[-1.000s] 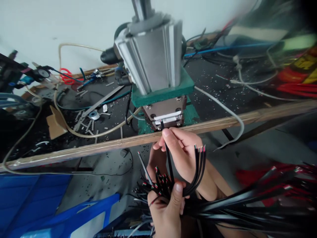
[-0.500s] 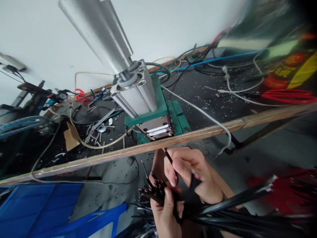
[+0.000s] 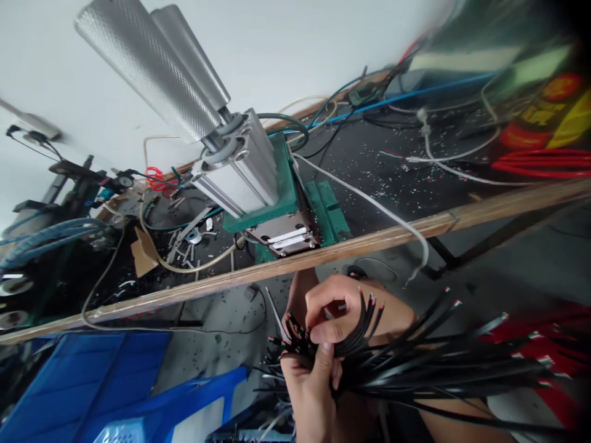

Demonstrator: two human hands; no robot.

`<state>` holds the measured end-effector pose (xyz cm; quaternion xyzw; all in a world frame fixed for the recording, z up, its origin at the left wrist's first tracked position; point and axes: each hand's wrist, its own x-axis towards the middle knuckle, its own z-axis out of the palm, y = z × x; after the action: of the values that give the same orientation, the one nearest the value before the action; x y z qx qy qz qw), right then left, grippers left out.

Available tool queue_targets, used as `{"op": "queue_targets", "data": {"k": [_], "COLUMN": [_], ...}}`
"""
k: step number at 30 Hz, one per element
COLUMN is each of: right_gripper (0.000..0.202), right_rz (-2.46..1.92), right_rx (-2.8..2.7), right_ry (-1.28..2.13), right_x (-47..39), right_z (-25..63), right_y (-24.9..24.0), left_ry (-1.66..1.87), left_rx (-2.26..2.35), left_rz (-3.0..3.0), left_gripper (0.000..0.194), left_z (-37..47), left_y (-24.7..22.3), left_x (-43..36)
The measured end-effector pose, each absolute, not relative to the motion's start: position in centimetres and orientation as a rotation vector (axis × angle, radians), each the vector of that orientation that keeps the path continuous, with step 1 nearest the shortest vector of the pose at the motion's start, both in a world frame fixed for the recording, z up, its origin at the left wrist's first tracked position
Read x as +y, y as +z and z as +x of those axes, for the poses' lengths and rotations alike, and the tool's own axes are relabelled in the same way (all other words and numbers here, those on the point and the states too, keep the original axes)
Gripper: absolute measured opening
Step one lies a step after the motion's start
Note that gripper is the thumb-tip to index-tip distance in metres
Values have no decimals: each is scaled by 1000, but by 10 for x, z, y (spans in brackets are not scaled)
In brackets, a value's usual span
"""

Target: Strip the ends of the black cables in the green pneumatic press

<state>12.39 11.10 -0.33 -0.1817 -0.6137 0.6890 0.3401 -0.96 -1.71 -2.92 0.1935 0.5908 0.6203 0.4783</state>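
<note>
A thick bundle of black cables (image 3: 415, 366) with red, green and white wire tips runs from the lower right to my hands. My left hand (image 3: 311, 381) is closed round the bundle near its left ends, thumb on top. Just above it, my right hand (image 3: 344, 307) has its thumb and forefinger pinched at the cable ends by my left thumb, with several curved black cables against its palm. Exactly what its fingertips grip is partly hidden.
Beyond my hands is a bench with a wooden edge (image 3: 203, 286), bearing a green and silver press (image 3: 258, 184), white hoses, scraps and a red coil (image 3: 545, 163). A blue plastic stool (image 3: 194, 400) stands at lower left. Red material (image 3: 526, 326) lies at right.
My right hand has come down and left to my left thumb; the single cable it held up no longer stands out. More cable ends show beside it, and the view has shifted slightly.
</note>
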Motion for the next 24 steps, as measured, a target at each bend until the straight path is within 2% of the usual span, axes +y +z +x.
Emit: {"op": "queue_targets", "data": {"k": [7, 12, 16, 24], "right_gripper": [7, 31, 26, 31], "right_rz": [-510, -597, -610, -844], "right_rx": [-1495, -1084, -851, -1206], "right_ry": [1849, 1689, 1562, 1499], "right_x": [103, 102, 105, 102], "right_z": [117, 92, 83, 88], "right_y": [-4, 6, 18, 21], "left_ry": [1439, 1413, 1404, 1393], "left_rx": [1449, 1439, 1436, 1385], "left_rz": [547, 566, 589, 534], "left_gripper": [64, 57, 59, 59], "left_z": [-12, -11, -16, -18], "left_y": [-30, -25, -31, -25], "left_x": [-22, -25, -25, -16]}}
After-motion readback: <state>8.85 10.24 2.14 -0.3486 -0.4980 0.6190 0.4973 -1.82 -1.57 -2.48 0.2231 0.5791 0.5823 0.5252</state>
